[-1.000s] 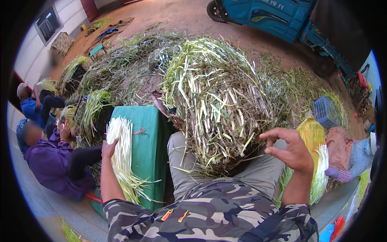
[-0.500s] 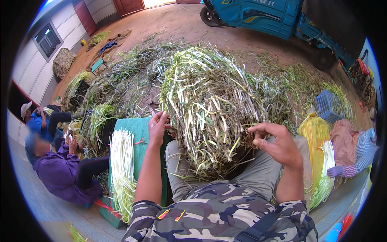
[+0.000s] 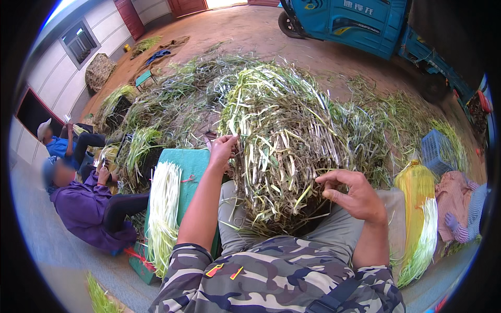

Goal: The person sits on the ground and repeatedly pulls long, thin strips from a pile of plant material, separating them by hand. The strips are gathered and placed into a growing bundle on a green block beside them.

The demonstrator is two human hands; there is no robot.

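Observation:
A large heap of long green-and-white stalks with muddy, dry roots [image 3: 282, 151], like garlic shoots or leeks, rests between my knees. My left hand [image 3: 223, 152] is at its left edge, thumb and fingers pinched together. What they hold, if anything, cannot be made out; a thin blade-like sliver [image 3: 210, 143] shows beside the knuckles. My right hand [image 3: 357, 195] hovers at the heap's right side, thumb and forefinger curved with a gap between them and nothing visible in it. Left of my knee, peeled white stalks [image 3: 165, 208] lie on a green block [image 3: 190, 169].
On the left, a person in purple [image 3: 86, 208] and one in blue [image 3: 61, 146] sit handling stalks. At right are a yellow sack [image 3: 415, 188], white stalks [image 3: 424, 242], a blue crate [image 3: 436, 151] and another person's gloved hand [image 3: 451, 221]. A blue three-wheeler [image 3: 360, 26] stands behind.
My left hand has shifted up and right along the heap's left edge. My right hand stays nearly in place, fingers still apart. The view has swung slightly left; the gloved hand at right has drawn back from the white stalks.

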